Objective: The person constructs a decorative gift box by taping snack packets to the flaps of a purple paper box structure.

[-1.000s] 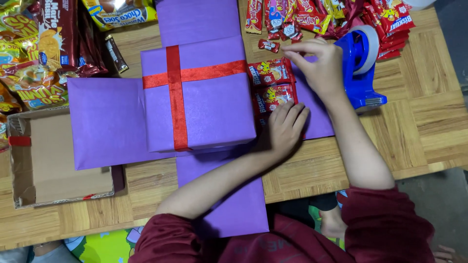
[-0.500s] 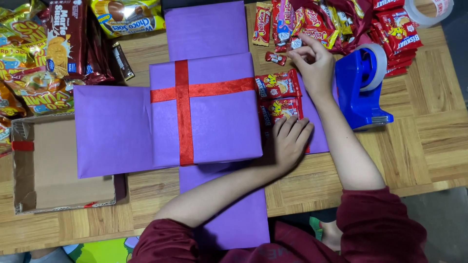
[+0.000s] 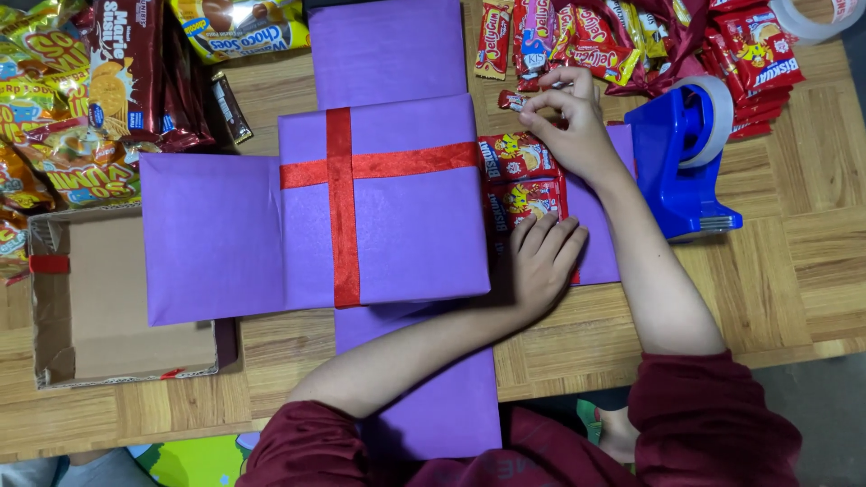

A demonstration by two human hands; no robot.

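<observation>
The right hand [image 3: 577, 126] sits at the far edge of the right-hand purple flap [image 3: 597, 243], its thumb and first fingers pinched shut on a small red wrapped candy [image 3: 511, 100]. The candy juts out to the left of that grip, its long axis running roughly left to right across the counter [image 3: 812, 261], just this side of the heap of red snack packs [image 3: 631, 36] along the far edge. The left hand [image 3: 539, 261] lies flat and open, holding nothing, with its fingertips pressed on the lower of two red biscuit packets [image 3: 523, 180] that lie one above the other on the flap, right against the right wall of the purple box with the red ribbon cross [image 3: 383, 203].

The relation that counts: the biscuit packets lie just nearer the person than the pinched candy, between the two hands, so the candy in the right grip is just beyond the upper packet's far end, while the left hand already rests on the lower packet. The right hand is the nearer one to the snack heap and to the blue tape dispenser [image 3: 681, 162], which stands just beside its wrist. An open cardboard box [image 3: 54, 298] sits well apart at the left
</observation>
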